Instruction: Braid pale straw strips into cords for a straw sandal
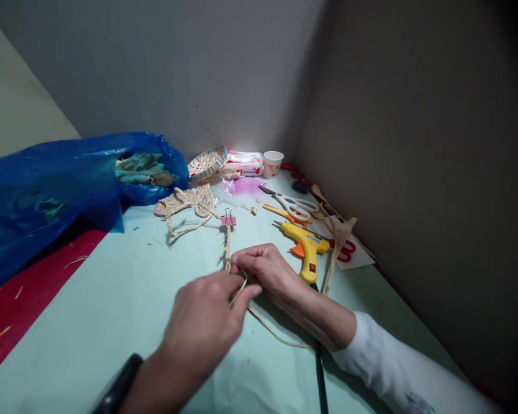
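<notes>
A pale braided cord (227,241) runs toward me from a pink binder clip (228,221) on the table. At the cord's near end, my right hand (270,270) pinches the braid between thumb and fingers. My left hand (209,313) is closed just below it, with a loose strand looping up between its thumb and forefinger; its fingertips are partly hidden. Another long strand (280,336) trails from under the hands to the right. Beyond the clip lies a bundle of finished braid (185,201), and its tail leads to the clip.
A yellow glue gun (307,247) lies right of my hands, its black cable running toward me. Behind it are white-handled scissors (291,202) and orange scissors (287,214). A blue plastic bag (69,167), woven basket (207,164) and paper cup (273,164) stand farther back.
</notes>
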The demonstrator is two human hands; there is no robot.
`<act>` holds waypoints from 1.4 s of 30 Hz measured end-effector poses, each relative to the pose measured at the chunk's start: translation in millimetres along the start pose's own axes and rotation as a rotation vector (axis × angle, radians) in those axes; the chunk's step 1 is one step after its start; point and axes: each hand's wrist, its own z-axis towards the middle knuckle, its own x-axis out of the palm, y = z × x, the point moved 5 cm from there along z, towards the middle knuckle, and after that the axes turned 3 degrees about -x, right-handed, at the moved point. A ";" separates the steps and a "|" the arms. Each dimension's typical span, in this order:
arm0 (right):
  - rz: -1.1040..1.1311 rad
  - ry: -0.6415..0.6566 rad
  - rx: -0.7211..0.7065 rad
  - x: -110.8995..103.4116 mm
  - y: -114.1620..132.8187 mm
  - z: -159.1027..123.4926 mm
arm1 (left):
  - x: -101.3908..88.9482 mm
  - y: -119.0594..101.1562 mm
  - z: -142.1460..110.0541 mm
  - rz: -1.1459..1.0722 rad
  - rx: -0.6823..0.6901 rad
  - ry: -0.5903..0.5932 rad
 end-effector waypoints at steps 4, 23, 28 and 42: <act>-0.004 -0.010 0.011 -1.4 0.3 1.1 | -29.9 37.9 11.0 -0.494 -0.275 -0.285; -0.150 -0.019 -0.030 -2.6 1.4 2.8 | 25.3 40.2 27.2 -0.987 -0.179 0.352; -0.226 -0.024 -0.125 -6.1 0.8 2.5 | 31.0 35.2 33.9 -0.948 -0.227 0.279; -0.950 -0.060 -0.297 -0.2 16.8 -15.3 | 22.8 32.4 31.4 -0.674 -0.215 -0.019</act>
